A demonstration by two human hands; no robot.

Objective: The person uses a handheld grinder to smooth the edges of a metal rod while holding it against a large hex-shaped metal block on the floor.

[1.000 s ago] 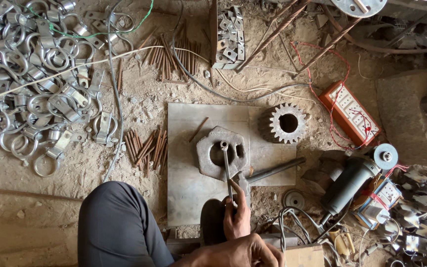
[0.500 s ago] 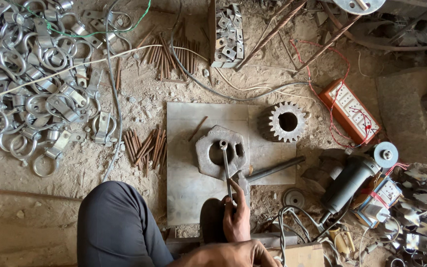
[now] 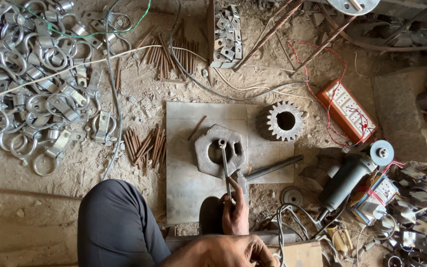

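1. Head view, the work in hand: the right hand is closed around the lower end of a thin metal rod, with the thumb laid up along it. The rod runs up from the hand, and its ringed top end sits over the hole in a thick, rough-edged metal block.
2. The block lies near the middle of a flat steel plate on the dirt floor. The hand is at the plate's near edge.
3. The left hand is at the bottom of the view, just below the right one. Its fingers are curled, but I cannot tell whether they hold anything.
4. By my reading, the step is seating or levering the rod in the block's hole. Working it there would call for a firm grip low on the rod and for the block to stay flat on the plate.
5. Also on the plate: a dark bar slants toward the right edge just beside the block, and a toothed gear sits at the far right corner.
6. Off the plate's left edge is a bundle of rusty pins. Farther left is a large heap of shiny ring clamps.
7. Off the right edge are an angle grinder and an orange socket board with red wires.
8. A knee in dark trousers is at the near left corner.
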